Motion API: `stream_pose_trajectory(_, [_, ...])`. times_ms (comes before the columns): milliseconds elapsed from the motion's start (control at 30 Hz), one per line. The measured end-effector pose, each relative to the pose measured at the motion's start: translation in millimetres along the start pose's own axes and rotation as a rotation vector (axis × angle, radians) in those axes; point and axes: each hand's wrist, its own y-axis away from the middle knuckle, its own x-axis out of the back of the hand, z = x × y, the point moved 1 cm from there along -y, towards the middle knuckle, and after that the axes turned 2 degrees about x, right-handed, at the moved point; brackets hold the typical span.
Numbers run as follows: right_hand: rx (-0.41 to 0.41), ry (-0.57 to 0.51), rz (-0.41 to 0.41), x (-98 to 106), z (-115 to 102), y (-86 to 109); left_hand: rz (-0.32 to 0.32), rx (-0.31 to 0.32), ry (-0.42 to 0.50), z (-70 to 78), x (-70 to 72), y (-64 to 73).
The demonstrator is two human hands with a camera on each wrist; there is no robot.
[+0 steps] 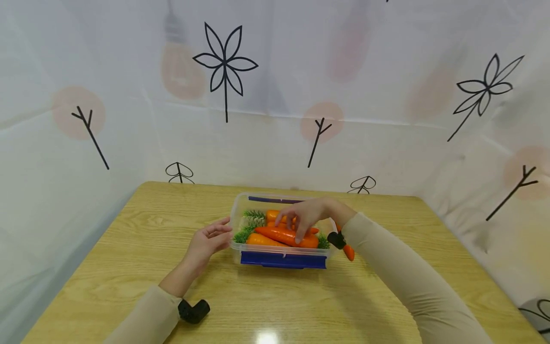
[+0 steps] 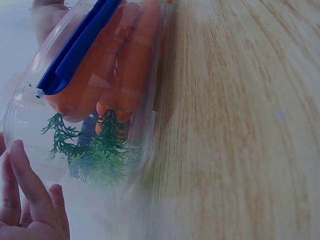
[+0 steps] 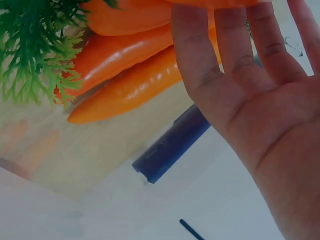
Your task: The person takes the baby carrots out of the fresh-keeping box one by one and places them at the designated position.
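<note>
A clear plastic box (image 1: 234, 215) with blue latches (image 1: 283, 259) stands on the table, holding several toy carrots with green tops. My right hand (image 1: 311, 213) reaches into it from the right. Its thumb and fingers straddle a red-orange carrot (image 1: 277, 233) on top of the pile and hold it. In the right wrist view, the fingers (image 3: 235, 37) of that hand pass behind a carrot at the upper edge. My left hand (image 1: 208, 242) rests with relaxed fingers at the box's left wall; in the left wrist view, its fingertips (image 2: 17, 147) are right at the clear plastic.
Another orange piece (image 1: 349, 252) shows right of the box, partly hidden by the right wrist and its black camera (image 1: 336, 240). The wooden table (image 1: 172, 215) ends at a white patterned cloth (image 1: 266, 143) behind. A second black camera (image 1: 193, 311) is on the left wrist.
</note>
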Motion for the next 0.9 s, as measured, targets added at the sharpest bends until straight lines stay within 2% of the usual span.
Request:
stream_pose_trajectory(233, [-0.011,0.102,0.018,-2,-4,-1.0,0.006,-0.001,-0.01,1.1,-0.6,0.2])
stream_pose_trajectory(400, [-0.01,0.12,0.048,-3,-6,0.6,0.004,0.0,-0.006,1.7,-1.1,0.3])
stream_pose_trajectory(900, [0.159,0.134,0.332,-6,-19,30.0,0.007,-0.002,-0.012,0.3,0.2,-0.2])
